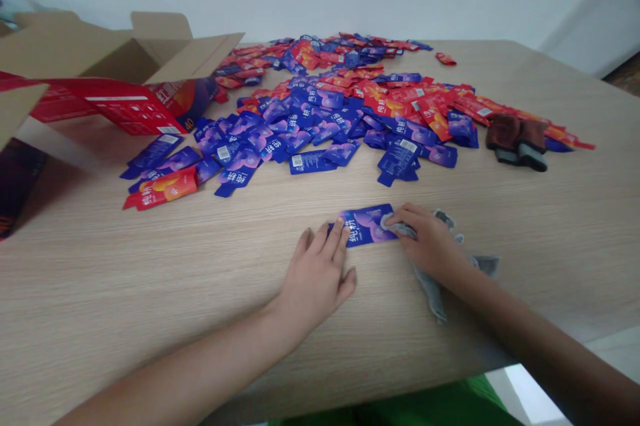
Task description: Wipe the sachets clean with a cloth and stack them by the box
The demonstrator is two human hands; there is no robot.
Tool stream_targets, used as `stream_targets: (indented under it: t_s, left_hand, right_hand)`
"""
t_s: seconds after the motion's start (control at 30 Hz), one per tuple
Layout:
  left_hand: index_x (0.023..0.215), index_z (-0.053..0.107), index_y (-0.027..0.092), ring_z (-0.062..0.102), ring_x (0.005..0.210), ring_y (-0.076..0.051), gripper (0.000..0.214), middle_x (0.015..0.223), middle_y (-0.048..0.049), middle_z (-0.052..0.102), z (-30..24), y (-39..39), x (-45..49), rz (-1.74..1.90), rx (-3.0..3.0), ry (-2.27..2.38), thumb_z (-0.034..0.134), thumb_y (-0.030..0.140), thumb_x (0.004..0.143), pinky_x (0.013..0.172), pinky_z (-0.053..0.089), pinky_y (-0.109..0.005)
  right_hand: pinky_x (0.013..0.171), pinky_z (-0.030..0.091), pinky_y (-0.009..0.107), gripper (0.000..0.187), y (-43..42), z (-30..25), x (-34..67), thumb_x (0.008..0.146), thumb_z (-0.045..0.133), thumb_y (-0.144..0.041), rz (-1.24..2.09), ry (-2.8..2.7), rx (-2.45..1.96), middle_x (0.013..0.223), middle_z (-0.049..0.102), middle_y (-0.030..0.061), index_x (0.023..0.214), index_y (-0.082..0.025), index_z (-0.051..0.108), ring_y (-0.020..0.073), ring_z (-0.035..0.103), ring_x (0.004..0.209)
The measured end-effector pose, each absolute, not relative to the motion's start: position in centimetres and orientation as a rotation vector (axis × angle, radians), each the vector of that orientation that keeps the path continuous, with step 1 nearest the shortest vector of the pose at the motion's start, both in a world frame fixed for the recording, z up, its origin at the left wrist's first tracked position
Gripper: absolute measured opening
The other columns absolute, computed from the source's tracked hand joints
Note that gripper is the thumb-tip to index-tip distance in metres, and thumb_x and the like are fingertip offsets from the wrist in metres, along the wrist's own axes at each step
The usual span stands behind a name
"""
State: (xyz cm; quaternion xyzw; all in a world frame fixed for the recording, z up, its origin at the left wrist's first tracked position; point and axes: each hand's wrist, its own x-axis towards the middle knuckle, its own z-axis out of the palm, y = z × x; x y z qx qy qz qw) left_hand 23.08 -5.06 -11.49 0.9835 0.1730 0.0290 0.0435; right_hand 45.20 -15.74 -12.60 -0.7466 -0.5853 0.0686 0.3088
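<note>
A blue and purple printed packet (369, 225) lies flat on the wooden table near the middle. My left hand (320, 273) rests with outstretched fingers on the packet's left end, pressing it against the tabletop. Over its right end, my right hand (430, 239) is closed on a grey cloth (429, 289), and a bunched part of the cloth touches the packet's face. The rest of the cloth hangs below and behind that hand, partly hidden by the forearm.
Behind the hands spreads a heap of blue packets (300, 123) and red packets (390, 103). An open cardboard box (145, 106) stands at the left, with another dark box (20, 179) at the edge. Brown and grey folded fabric (517, 139) lies at the right.
</note>
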Motion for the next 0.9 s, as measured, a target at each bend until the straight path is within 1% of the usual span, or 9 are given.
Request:
stream_targets:
  t_s: [0.1,0.17,0.27,0.33,0.43,0.53,0.63,0.77,0.9]
  left_hand:
    - [0.144,0.043,0.008,0.042,0.134,-0.032,0.059,0.153,-0.0147,0.038,-11.6,-5.1,23.0,0.116,3.004,0.537,0.043,0.039,0.093,0.107,0.037,-0.053]
    - [0.143,0.044,0.009,0.042,0.134,-0.032,0.059,0.153,-0.0144,0.038,-11.6,-5.1,23.0,0.121,2.997,0.542,0.044,0.040,0.093,0.108,0.037,-0.053]
    - [0.143,0.044,0.010,0.041,0.134,-0.032,0.059,0.153,-0.0137,0.038,-11.7,-5.1,23.0,0.116,2.994,0.540,0.043,0.041,0.093,0.108,0.036,-0.052]
    - [0.143,0.044,0.009,0.041,0.134,-0.032,0.059,0.153,-0.0142,0.039,-11.7,-5.1,23.0,0.119,3.001,0.536,0.043,0.041,0.093,0.108,0.036,-0.052]
    - [0.142,0.045,0.007,0.041,0.134,-0.033,0.060,0.150,-0.0160,0.042,-11.7,-5.1,23.1,0.108,3.001,0.528,0.043,0.041,0.093,0.108,0.036,-0.054]
    - [0.143,0.044,0.007,0.042,0.134,-0.033,0.061,0.150,-0.0165,0.042,-11.6,-5.1,23.1,0.103,2.990,0.528,0.043,0.041,0.093,0.108,0.035,-0.054]
    - [0.144,0.043,0.007,0.042,0.134,-0.033,0.061,0.153,-0.0165,0.038,-11.6,-5.1,23.0,0.101,2.987,0.529,0.043,0.041,0.093,0.108,0.035,-0.054]
    - [0.144,0.041,0.007,0.042,0.134,-0.033,0.062,0.154,-0.0163,0.036,-11.6,-5.0,23.1,0.097,2.981,0.528,0.042,0.041,0.093,0.108,0.036,-0.054]
    - [0.145,0.041,0.006,0.041,0.134,-0.033,0.062,0.154,-0.0165,0.036,-11.7,-5.1,23.1,0.104,2.977,0.528,0.042,0.040,0.093,0.108,0.035,-0.054]
  right_hand:
    - [0.077,0.049,0.038,0.014,-15.8,-11.7,46.5,0.080,0.057,-0.014,0.274,-1.511,-1.989,0.086,0.067,0.0042,0.084,-0.022,0.068,0.0221,0.063,0.084]
    - [0.074,0.049,0.036,0.011,-15.1,-10.5,46.5,0.081,0.059,-0.018,0.247,-1.490,-1.978,0.084,0.067,0.0040,0.083,-0.022,0.068,0.0215,0.064,0.081]
    - [0.074,0.049,0.035,0.011,-13.4,-9.2,44.9,0.082,0.059,-0.018,0.117,-1.502,-1.898,0.086,0.066,0.0044,0.088,-0.021,0.068,0.0202,0.063,0.081]
    - [0.078,0.049,0.034,0.014,-12.2,-9.3,43.3,0.082,0.057,-0.014,0.113,-1.631,-1.826,0.088,0.065,0.0052,0.090,-0.019,0.068,0.0200,0.061,0.085]
    - [0.086,0.046,0.038,0.025,-10.9,-10.4,41.3,0.078,0.052,-0.004,0.138,-1.835,-1.820,0.093,0.064,0.0075,0.093,-0.017,0.067,0.0224,0.058,0.095]
    - [0.089,0.043,0.041,0.031,-10.6,-11.6,40.9,0.073,0.051,-0.001,0.096,-1.861,-1.887,0.096,0.064,0.0084,0.094,-0.018,0.067,0.0241,0.055,0.098]
    - [0.088,0.043,0.040,0.028,-11.3,-12.1,41.8,0.074,0.053,-0.002,0.088,-1.809,-1.907,0.094,0.064,0.0075,0.091,-0.019,0.066,0.0239,0.056,0.095]
    - [0.086,0.045,0.042,0.025,-13.0,-12.4,44.3,0.077,0.053,-0.005,0.060,-1.675,-1.938,0.093,0.066,0.0072,0.090,-0.021,0.068,0.0252,0.058,0.093]
    - [0.082,0.049,0.042,0.018,-14.2,-12.2,47.3,0.081,0.054,-0.012,0.217,-1.539,-1.983,0.089,0.068,0.0064,0.086,-0.022,0.068,0.0249,0.063,0.088]
